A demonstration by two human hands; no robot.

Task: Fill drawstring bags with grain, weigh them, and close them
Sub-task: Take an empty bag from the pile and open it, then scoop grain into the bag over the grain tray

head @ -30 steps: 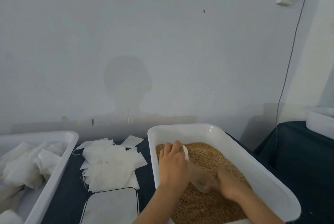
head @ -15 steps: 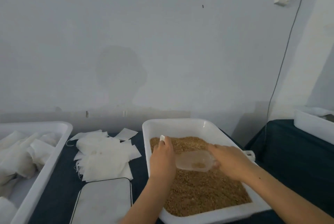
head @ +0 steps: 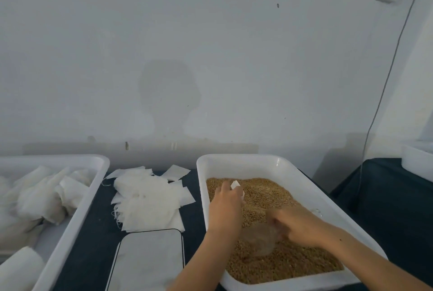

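Nothing readable here tbh, no labels, brands or numbers on any surface that I can make out.

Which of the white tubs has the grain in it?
The right tub, under both hands. Brown grain fills its floor. The left tub holds only white bags.
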